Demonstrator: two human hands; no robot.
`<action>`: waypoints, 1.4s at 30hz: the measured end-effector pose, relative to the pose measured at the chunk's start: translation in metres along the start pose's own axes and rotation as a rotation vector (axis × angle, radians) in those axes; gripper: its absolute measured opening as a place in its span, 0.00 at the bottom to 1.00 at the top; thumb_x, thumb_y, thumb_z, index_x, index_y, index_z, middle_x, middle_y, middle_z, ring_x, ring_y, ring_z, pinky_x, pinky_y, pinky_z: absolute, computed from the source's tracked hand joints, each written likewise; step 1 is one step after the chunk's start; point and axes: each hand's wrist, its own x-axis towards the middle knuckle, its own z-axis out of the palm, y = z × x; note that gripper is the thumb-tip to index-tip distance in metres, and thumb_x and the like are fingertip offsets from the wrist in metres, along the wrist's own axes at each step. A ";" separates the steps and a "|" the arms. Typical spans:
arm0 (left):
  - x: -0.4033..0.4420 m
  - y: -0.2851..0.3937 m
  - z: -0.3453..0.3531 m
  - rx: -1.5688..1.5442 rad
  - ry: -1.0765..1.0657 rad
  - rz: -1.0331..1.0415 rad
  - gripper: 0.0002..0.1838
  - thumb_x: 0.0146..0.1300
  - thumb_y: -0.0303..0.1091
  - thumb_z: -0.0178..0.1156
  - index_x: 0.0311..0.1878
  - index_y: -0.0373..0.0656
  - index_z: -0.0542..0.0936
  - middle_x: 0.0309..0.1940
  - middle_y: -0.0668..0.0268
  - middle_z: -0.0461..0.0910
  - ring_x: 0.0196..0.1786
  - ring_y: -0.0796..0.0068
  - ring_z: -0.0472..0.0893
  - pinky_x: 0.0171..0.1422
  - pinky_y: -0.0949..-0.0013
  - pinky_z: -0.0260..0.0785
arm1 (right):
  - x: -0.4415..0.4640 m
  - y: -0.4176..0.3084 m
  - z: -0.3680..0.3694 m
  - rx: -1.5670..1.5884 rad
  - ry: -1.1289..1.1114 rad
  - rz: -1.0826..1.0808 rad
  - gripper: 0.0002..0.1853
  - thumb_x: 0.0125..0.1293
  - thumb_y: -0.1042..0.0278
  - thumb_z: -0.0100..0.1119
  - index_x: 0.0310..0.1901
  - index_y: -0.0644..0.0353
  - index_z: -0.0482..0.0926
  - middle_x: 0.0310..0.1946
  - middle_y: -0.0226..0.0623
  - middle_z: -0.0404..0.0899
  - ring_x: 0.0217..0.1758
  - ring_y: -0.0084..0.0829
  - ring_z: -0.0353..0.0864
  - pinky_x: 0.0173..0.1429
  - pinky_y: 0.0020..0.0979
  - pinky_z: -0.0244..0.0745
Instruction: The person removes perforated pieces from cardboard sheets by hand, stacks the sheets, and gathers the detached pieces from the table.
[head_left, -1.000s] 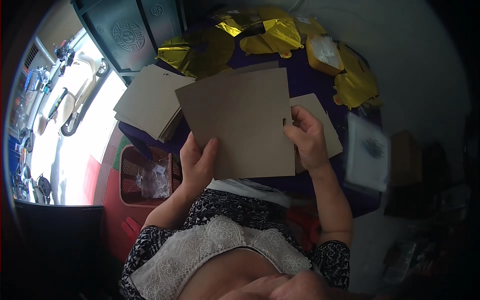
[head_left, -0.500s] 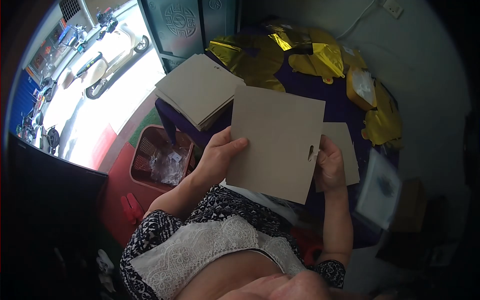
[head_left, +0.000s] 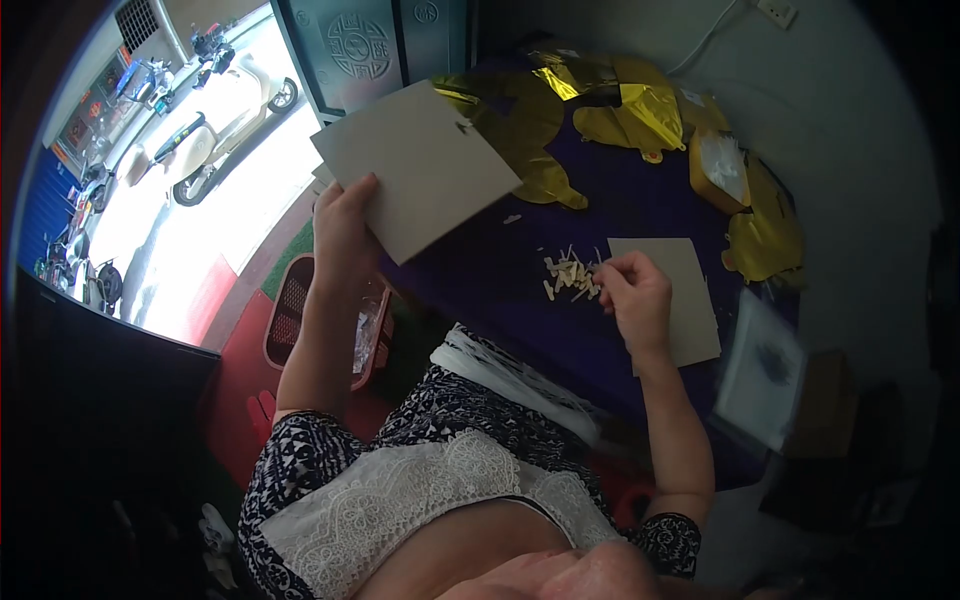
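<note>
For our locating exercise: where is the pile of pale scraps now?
In the head view, the pile of pale scraps lies on the purple cloth, just left of the right hand.

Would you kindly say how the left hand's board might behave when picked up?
The board is probably stiff, as its edges run straight without sagging. It may be light, since its edge looks thin. Being flat, it seems unlikely to roll.

At the far left, a dark green embossed metal door (head_left: 361, 50) stands beside a bright opening, with a pale two-wheeled scooter (head_left: 185, 153) outside. A red plastic mesh basket (head_left: 287, 318) sits near left. At far right, shiny gold foil pieces (head_left: 632, 125) adjoin a yellow rectangular box (head_left: 711, 194).
</note>
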 end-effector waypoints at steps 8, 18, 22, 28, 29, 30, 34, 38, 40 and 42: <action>0.033 -0.006 -0.011 0.098 0.131 -0.010 0.18 0.68 0.30 0.56 0.52 0.22 0.73 0.44 0.50 0.79 0.45 0.62 0.83 0.49 0.62 0.77 | 0.013 0.012 0.019 -0.526 -0.063 -0.394 0.13 0.62 0.71 0.67 0.25 0.63 0.73 0.16 0.39 0.77 0.18 0.33 0.79 0.24 0.33 0.69; 0.005 0.017 -0.029 0.558 -0.035 0.035 0.14 0.69 0.36 0.57 0.43 0.31 0.80 0.21 0.59 0.78 0.24 0.66 0.80 0.34 0.71 0.72 | -0.029 0.003 -0.068 -0.173 0.019 -0.203 0.14 0.74 0.69 0.51 0.30 0.65 0.79 0.17 0.28 0.76 0.16 0.14 0.68 0.22 0.21 0.62; 0.028 0.023 -0.058 0.795 -0.165 -0.086 0.20 0.69 0.43 0.55 0.30 0.33 0.78 0.18 0.62 0.76 0.18 0.76 0.73 0.22 0.73 0.63 | -0.048 0.007 -0.107 -0.176 0.169 -0.179 0.15 0.75 0.68 0.49 0.30 0.64 0.78 0.21 0.28 0.78 0.18 0.12 0.68 0.22 0.19 0.61; 0.043 0.017 -0.042 1.692 0.120 0.031 0.27 0.70 0.52 0.53 0.35 0.31 0.82 0.23 0.53 0.81 0.27 0.58 0.80 0.38 0.61 0.72 | -0.045 0.027 -0.123 -0.849 0.166 -0.434 0.09 0.66 0.78 0.52 0.42 0.70 0.81 0.40 0.46 0.78 0.40 0.38 0.77 0.43 0.35 0.72; 0.042 0.017 -0.040 1.765 0.140 0.081 0.27 0.70 0.53 0.53 0.36 0.32 0.83 0.25 0.52 0.81 0.30 0.56 0.81 0.41 0.60 0.72 | -0.044 0.029 -0.121 -0.952 0.145 -0.471 0.10 0.63 0.80 0.52 0.43 0.70 0.81 0.42 0.48 0.77 0.44 0.42 0.76 0.47 0.37 0.72; 0.035 0.022 -0.032 1.837 0.161 0.134 0.27 0.70 0.53 0.52 0.38 0.33 0.83 0.26 0.51 0.82 0.33 0.54 0.82 0.44 0.58 0.72 | -0.044 0.029 -0.118 -0.993 0.128 -0.452 0.11 0.62 0.81 0.52 0.43 0.70 0.81 0.42 0.47 0.76 0.45 0.42 0.75 0.48 0.38 0.72; 0.002 0.017 0.001 1.573 0.059 0.489 0.24 0.70 0.50 0.54 0.41 0.34 0.84 0.29 0.50 0.83 0.37 0.53 0.84 0.46 0.59 0.73 | -0.041 0.034 -0.097 -1.103 0.063 -0.419 0.14 0.58 0.83 0.53 0.45 0.70 0.81 0.39 0.44 0.73 0.45 0.44 0.72 0.52 0.39 0.70; -0.023 0.003 0.043 1.334 -0.153 0.563 0.17 0.68 0.41 0.58 0.45 0.34 0.84 0.32 0.51 0.83 0.36 0.55 0.84 0.44 0.59 0.74 | -0.038 0.026 -0.068 -1.045 -0.007 -0.449 0.15 0.58 0.82 0.53 0.47 0.69 0.82 0.37 0.43 0.72 0.44 0.43 0.71 0.51 0.39 0.70; -0.033 -0.008 0.064 1.265 -0.256 0.626 0.14 0.66 0.37 0.60 0.45 0.34 0.83 0.33 0.52 0.82 0.34 0.55 0.84 0.43 0.59 0.74 | -0.037 0.024 -0.057 -0.848 -0.087 -0.480 0.16 0.57 0.84 0.53 0.47 0.68 0.82 0.38 0.42 0.72 0.45 0.42 0.72 0.53 0.39 0.70; -0.045 -0.017 0.083 1.247 -0.447 0.566 0.13 0.65 0.35 0.60 0.46 0.35 0.82 0.38 0.53 0.81 0.36 0.53 0.83 0.45 0.57 0.74 | -0.036 0.016 -0.053 -0.697 -0.161 -0.478 0.17 0.57 0.85 0.52 0.48 0.68 0.82 0.38 0.42 0.72 0.45 0.42 0.73 0.53 0.39 0.70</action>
